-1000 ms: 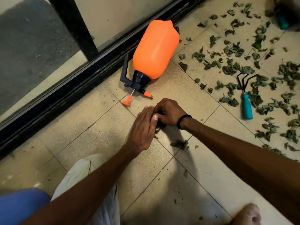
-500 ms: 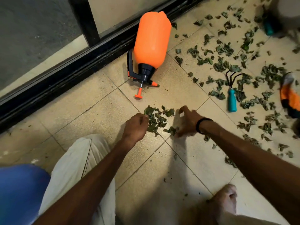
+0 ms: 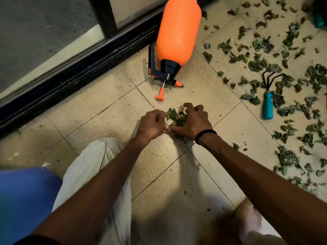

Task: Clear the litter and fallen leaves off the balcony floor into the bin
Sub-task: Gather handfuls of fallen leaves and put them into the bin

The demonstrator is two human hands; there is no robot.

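While my two hands were spread apart half a second ago with the leaves lying loose between them, they have now drawn together around a small heap of crumpled green leaves (image 3: 177, 118). My left hand (image 3: 152, 125) has its fingers curled in against the heap's near edge, and I cannot tell whether it actually pinches any leaf. My right hand (image 3: 192, 122), with the black band on its wrist, arches over the heap like a claw, fingertips down on the far side and thumb meeting the left hand's knuckles; it cups the leaves rather than lifts them. So the pile is gathered but, I judge, not yet off the beige tiled balcony floor (image 3: 109, 110).

Just beyond my fingertips lies the orange plastic pressure sprayer with a black pump head (image 3: 177, 36), tipped on its side against the dark door track. Well off to the right of my right hand, a teal-handled hand rake with black prongs (image 3: 268, 99) lies among many scattered dry leaves (image 3: 261, 45). No bin shows, so most of the clearing remains.
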